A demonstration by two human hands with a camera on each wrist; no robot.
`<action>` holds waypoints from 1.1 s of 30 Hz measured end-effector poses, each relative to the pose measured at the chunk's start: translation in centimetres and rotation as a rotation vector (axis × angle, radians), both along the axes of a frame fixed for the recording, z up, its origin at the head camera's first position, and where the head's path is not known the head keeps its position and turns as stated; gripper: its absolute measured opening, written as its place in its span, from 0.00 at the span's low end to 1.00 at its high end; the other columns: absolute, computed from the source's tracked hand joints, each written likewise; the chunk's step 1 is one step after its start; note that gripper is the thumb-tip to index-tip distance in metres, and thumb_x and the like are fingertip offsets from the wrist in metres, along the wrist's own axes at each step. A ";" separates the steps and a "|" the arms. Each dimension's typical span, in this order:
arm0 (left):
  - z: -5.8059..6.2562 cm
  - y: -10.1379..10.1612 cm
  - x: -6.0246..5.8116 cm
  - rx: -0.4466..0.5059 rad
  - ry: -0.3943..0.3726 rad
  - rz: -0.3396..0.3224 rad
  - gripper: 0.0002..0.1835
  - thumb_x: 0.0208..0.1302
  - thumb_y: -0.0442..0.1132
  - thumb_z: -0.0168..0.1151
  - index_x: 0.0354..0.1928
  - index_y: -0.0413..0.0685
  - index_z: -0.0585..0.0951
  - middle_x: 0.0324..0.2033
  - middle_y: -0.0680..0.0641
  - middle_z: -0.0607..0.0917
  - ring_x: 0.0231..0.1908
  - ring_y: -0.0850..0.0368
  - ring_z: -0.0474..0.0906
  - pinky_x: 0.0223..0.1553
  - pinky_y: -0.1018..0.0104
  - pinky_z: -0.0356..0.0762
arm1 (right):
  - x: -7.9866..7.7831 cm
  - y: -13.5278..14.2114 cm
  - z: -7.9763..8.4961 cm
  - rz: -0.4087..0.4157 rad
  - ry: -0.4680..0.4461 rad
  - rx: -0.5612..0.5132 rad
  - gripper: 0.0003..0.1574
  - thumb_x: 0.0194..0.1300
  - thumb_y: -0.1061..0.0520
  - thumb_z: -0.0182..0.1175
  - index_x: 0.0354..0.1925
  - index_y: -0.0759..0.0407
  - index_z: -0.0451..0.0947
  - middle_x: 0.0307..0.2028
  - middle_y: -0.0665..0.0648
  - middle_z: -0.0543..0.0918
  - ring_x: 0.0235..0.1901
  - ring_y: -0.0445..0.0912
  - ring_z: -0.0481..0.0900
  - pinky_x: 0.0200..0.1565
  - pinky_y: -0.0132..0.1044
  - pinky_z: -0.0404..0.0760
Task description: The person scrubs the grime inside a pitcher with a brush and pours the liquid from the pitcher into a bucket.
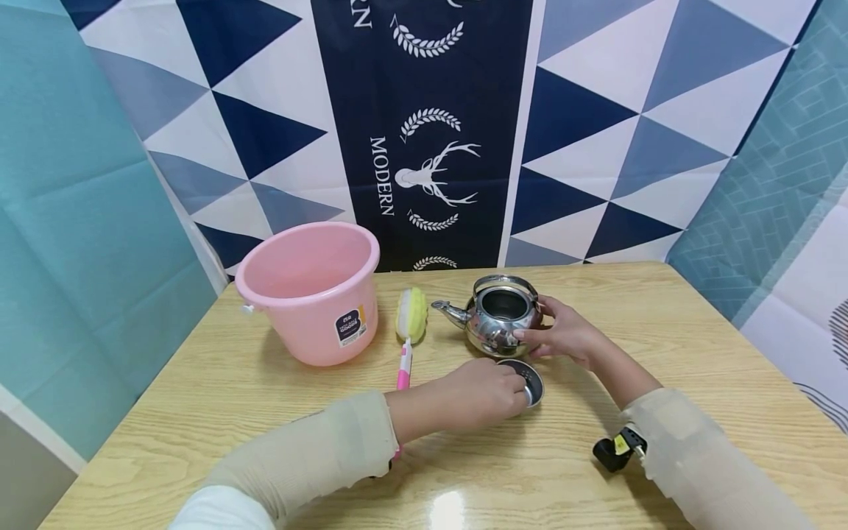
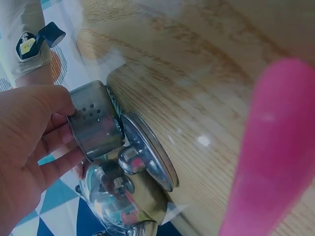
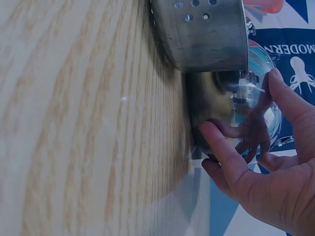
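A shiny metal teapot [image 1: 500, 331] stands on the table without a lid on it, its handle raised and its spout pointing left. My right hand [image 1: 563, 333] holds the pot's right side, with fingertips against the round body in the right wrist view. In front of the pot, my left hand [image 1: 480, 394] grips the rim of a perforated metal tea strainer [image 2: 96, 120]. Beside the strainer, the left wrist view shows the knobbed teapot lid [image 2: 152, 155] on the table. From the head camera, the lid is hidden, probably behind the left hand.
To the left stands a pink bucket [image 1: 318, 309]. Between bucket and teapot lies a brush [image 1: 412, 315] with a yellow-and-white head; its pink handle [image 2: 270, 147] runs partly under the left forearm. A patterned cloth [image 1: 424, 132] hangs behind the wooden table [image 1: 298, 412].
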State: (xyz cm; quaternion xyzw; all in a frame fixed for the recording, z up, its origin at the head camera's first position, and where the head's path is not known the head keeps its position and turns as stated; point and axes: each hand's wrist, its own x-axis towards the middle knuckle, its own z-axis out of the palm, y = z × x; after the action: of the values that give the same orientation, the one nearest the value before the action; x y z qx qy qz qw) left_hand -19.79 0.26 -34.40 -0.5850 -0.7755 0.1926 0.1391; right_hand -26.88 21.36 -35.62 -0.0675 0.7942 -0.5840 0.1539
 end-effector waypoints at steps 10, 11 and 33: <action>-0.3 0.4 -0.1 -0.025 -0.027 0.032 0.09 0.71 0.44 0.54 0.48 0.58 0.81 0.47 0.56 0.81 0.47 0.61 0.77 0.43 0.70 0.76 | 0.0 0.0 0.0 0.001 0.000 -0.005 0.62 0.62 0.57 0.68 0.76 0.65 0.34 0.71 0.77 0.44 0.48 0.57 0.78 0.45 0.47 0.82; -0.4 0.4 -0.1 -0.023 -0.032 0.039 0.09 0.71 0.44 0.55 0.48 0.59 0.81 0.46 0.56 0.81 0.47 0.61 0.77 0.43 0.70 0.76 | 0.0 0.0 0.0 0.002 -0.001 -0.003 0.62 0.62 0.57 0.68 0.76 0.65 0.34 0.71 0.77 0.44 0.48 0.57 0.78 0.45 0.47 0.82; 0.3 -0.8 0.2 0.050 -0.040 0.119 0.09 0.65 0.46 0.60 0.46 0.60 0.81 0.42 0.57 0.79 0.42 0.62 0.75 0.34 0.71 0.74 | 0.0 0.0 -0.2 -0.004 0.013 -0.017 0.60 0.62 0.59 0.67 0.76 0.64 0.36 0.71 0.77 0.46 0.47 0.57 0.78 0.44 0.47 0.83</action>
State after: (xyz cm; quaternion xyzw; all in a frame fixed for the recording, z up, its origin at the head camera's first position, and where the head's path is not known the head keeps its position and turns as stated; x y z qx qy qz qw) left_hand -19.54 -0.52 -34.06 -0.5379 -0.8160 0.1697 0.1264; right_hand -26.84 21.31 -35.81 -0.0709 0.7903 -0.5905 0.1471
